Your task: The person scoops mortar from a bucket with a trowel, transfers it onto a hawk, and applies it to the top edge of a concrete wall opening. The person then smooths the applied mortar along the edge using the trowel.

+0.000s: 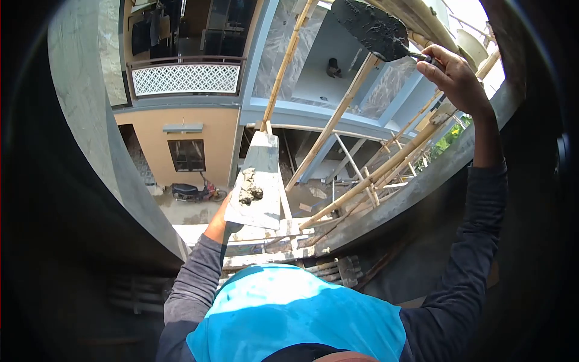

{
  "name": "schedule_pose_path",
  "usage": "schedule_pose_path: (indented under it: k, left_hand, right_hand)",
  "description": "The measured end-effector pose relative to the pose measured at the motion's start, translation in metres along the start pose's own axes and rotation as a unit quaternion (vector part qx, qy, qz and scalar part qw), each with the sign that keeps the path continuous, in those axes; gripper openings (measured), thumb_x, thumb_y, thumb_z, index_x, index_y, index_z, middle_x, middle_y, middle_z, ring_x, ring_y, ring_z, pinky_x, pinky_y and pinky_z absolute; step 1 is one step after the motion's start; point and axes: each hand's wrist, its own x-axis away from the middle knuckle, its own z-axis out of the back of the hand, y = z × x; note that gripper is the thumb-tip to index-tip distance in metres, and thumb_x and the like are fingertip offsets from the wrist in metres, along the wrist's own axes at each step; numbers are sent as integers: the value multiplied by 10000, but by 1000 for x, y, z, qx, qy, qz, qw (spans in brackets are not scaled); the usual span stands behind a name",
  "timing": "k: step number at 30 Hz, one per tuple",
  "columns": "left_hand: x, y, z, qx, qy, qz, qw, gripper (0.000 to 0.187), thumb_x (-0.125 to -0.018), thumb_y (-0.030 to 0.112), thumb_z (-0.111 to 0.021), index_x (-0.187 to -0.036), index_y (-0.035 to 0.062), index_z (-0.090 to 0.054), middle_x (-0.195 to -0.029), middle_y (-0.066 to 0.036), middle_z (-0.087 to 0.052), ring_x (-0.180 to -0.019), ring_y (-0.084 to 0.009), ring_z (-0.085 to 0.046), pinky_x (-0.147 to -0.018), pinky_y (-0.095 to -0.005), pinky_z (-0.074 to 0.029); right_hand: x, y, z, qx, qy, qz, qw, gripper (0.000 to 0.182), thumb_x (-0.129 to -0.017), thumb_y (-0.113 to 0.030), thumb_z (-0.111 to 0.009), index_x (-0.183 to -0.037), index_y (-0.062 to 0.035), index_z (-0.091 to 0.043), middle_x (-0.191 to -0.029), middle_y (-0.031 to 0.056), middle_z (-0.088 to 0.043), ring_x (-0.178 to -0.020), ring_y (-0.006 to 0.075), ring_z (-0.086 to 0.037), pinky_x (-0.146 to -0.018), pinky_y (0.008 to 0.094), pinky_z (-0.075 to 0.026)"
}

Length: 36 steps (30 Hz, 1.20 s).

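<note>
A dark trowel [371, 30], its blade coated with wet mortar, is raised at the upper right, and my right hand [451, 75] is closed round its handle. Lower down, left of centre, my left hand [222, 218] holds a pale flat board [263, 181] by its lower left side. Most of the fingers of that hand are hidden behind the board. A small lump of mortar [249, 188] lies on the board. Both arms wear dark sleeves, and the two hands are well apart.
Bamboo poles [335, 120] of a scaffold rise in front and to the right. A curved concrete edge [416, 163] frames the opening. Far below stand a parked motorbike [196, 192] and a building with a white lattice railing [186, 79]. A plank [241, 233] lies just in front of me.
</note>
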Motion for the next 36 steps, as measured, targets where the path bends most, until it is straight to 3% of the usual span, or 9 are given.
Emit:
schedule_pose_path:
  k: [4, 7, 8, 12, 15, 18, 23, 29, 36]
  left_hand:
    - [31, 3, 2, 192, 0, 77, 978, 512, -994, 351, -417, -1379, 13, -403, -1298, -164, -546, -1134, -268, -585, -953, -422, -496]
    - [60, 31, -32, 70, 59, 21, 996, 473, -998, 281, -418, -1391, 19, -387, -1313, -154, -534, -1140, -260, -581, -956, -417, -497]
    - [64, 53, -58, 162, 126, 47, 978, 400, -935, 180, -551, -1277, -17, -483, -1115, -104, -625, -955, -160, -629, -807, -295, -539]
    - [56, 40, -48, -79, 161, 51, 982, 417, -854, 116, -630, -1230, -28, -520, -1101, -92, -632, -938, -148, -594, -833, -288, -487]
    - [50, 39, -48, -254, 184, -11, 949, 514, -799, 154, -691, -1256, -1, -512, -1130, -92, -633, -980, -156, -590, -875, -285, -464]
    - [43, 41, -52, -266, 161, -56, 949, 547, -788, 151, -701, -1277, 6, -502, -1140, -101, -632, -1001, -153, -587, -885, -286, -463]
    - [31, 47, -58, -336, 101, -140, 926, 448, -888, 305, -654, -1215, 15, -560, -1089, -107, -660, -931, -151, -619, -833, -282, -493]
    - [28, 86, -55, -494, 70, -126, 857, 255, -899, 200, -593, -1123, 77, -607, -976, -97, -685, -861, -212, -665, -778, -323, -522]
    - [30, 82, -45, -524, 66, -162, 834, 271, -864, 188, -595, -1125, 122, -624, -986, -73, -681, -864, -209, -668, -773, -325, -531]
  right_hand:
    - [49, -13, -71, -120, -32, -6, 992, 334, -914, -315, -617, -1006, 4, -585, -728, 27, -557, -669, 80, -506, -599, 268, -422]
    - [84, -45, -115, -163, -135, -68, 975, 327, -884, -306, -641, -1013, -11, -587, -754, 96, -598, -675, 162, -576, -624, 287, -452]
    - [94, -53, -132, -175, -170, -75, 967, 333, -872, -311, -649, -1016, -17, -589, -770, 122, -611, -678, 206, -602, -629, 302, -463]
    - [136, -65, -196, -232, -283, -59, 929, 354, -852, -336, -651, -1037, -38, -608, -802, 160, -636, -764, 324, -636, -662, 389, -482]
    - [154, -69, -222, -343, -438, -16, 831, 375, -854, -365, -644, -1058, -50, -627, -835, 169, -653, -783, 328, -641, -693, 394, -492]
    - [157, -84, -244, -354, -453, 29, 817, 441, -863, -438, -621, -1091, -60, -637, -895, 168, -671, -839, 335, -651, -720, 406, -499]
    - [135, -72, -249, -318, -381, 56, 866, 446, -860, -436, -618, -1058, -38, -649, -901, 147, -674, -835, 326, -653, -714, 398, -503]
    - [121, -69, -254, -329, -354, 60, 873, 384, -809, -337, -688, -1036, -29, -652, -870, 134, -672, -779, 293, -658, -675, 369, -510]
    - [121, -69, -264, -319, -335, 65, 884, 377, -778, -306, -723, -1016, -21, -658, -858, 126, -667, -757, 266, -653, -660, 351, -510]
